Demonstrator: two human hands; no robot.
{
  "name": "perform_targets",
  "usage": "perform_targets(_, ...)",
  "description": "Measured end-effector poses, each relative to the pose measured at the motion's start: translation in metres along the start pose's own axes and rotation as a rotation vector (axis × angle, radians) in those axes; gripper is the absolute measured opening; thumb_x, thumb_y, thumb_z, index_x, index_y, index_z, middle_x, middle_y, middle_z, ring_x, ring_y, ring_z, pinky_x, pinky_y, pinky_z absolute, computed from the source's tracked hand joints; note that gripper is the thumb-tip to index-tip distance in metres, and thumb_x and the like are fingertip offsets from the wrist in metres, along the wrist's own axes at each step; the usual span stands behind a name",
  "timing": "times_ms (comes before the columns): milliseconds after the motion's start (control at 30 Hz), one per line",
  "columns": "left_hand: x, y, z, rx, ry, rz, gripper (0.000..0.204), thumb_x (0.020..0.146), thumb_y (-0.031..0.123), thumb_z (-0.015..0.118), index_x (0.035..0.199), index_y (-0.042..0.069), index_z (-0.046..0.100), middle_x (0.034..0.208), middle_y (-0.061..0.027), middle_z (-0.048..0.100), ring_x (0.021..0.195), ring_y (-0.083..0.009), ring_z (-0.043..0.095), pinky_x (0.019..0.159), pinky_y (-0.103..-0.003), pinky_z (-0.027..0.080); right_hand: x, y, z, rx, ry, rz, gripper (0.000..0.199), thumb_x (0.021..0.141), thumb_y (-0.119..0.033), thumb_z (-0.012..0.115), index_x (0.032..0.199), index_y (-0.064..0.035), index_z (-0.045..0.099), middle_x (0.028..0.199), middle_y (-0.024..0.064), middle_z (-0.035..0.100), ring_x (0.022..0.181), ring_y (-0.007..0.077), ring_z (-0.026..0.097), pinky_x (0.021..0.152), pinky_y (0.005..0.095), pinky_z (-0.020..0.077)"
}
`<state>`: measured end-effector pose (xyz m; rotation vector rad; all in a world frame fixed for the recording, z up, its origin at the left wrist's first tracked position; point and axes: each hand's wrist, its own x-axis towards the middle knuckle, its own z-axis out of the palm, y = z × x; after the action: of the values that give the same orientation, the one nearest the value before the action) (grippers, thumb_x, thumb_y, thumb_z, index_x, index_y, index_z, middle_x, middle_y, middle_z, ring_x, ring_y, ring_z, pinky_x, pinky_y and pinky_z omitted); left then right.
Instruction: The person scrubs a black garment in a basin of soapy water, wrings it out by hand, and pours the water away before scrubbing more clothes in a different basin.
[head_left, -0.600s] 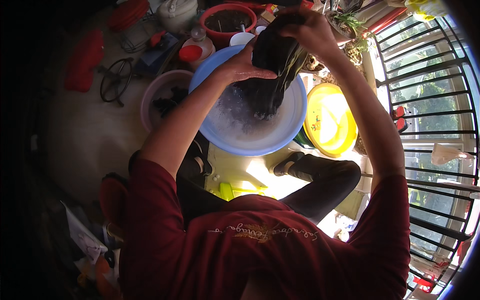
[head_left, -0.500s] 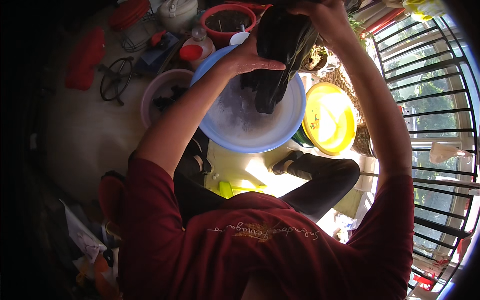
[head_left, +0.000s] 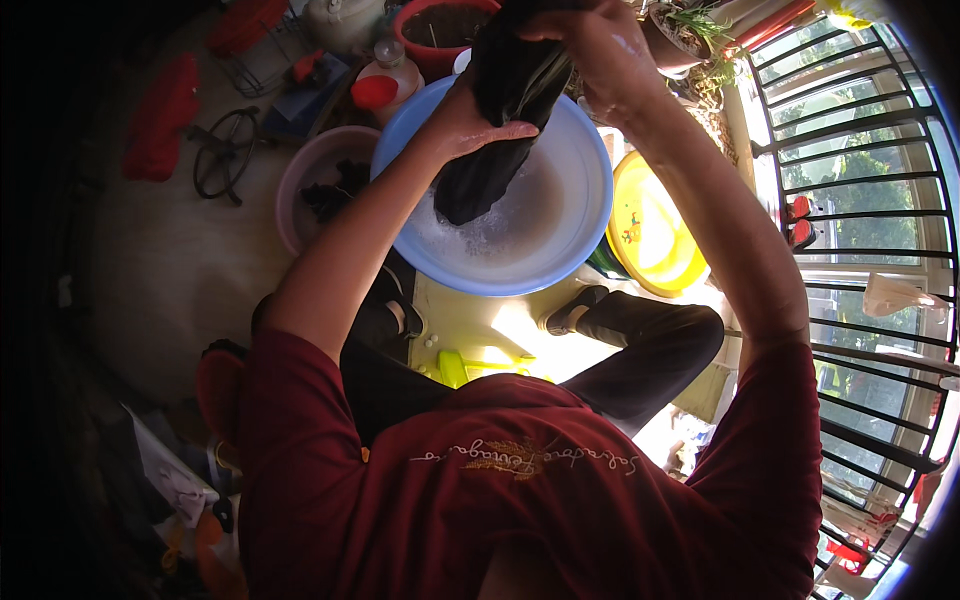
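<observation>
A dark wet garment [head_left: 487, 172] hangs in a long bunch over the light blue basin [head_left: 503, 288], its lower end down by the cloudy, sudsy water. My left hand [head_left: 468, 128] is closed around its middle, the thumb lying across the cloth. Higher up, my right hand [head_left: 605, 58] grips the upper part of the garment, wet and a little foamy at the wrist. The garment's top end runs out at the upper edge of the picture, so its kind does not show.
Left of the blue basin stands a pink basin [head_left: 286, 205] with dark cloth inside. A yellow basin [head_left: 625, 255] sits at its right. Behind are a red pot of soil [head_left: 440, 28] and a potted plant [head_left: 675, 40]. A barred window [head_left: 865, 230] lines the right side.
Both hands have moved left with the garment. Its lower end has shifted from the basin's middle toward the left, and more of the water at the right now shows.
</observation>
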<state>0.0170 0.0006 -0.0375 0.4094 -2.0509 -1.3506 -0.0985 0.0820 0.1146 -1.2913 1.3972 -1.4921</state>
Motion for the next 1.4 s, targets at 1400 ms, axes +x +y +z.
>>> perform_targets(1400, -0.061, -0.159, 0.080, 0.964, -0.582, -0.440, 0.119, 0.045, 0.044, 0.085, 0.141, 0.006, 0.025, 0.146, -0.0164, 0.021, 0.136, -0.0367, 0.016, 0.107, -0.054, 0.022, -0.030, 0.302, -0.032, -1.038, -0.453, 0.652, 0.052, 0.072, -0.020, 0.061, 0.120, -0.0019, 0.052, 0.115, 0.0242, 0.057, 0.105, 0.0366, 0.057, 0.086, 0.0422, 0.0473)
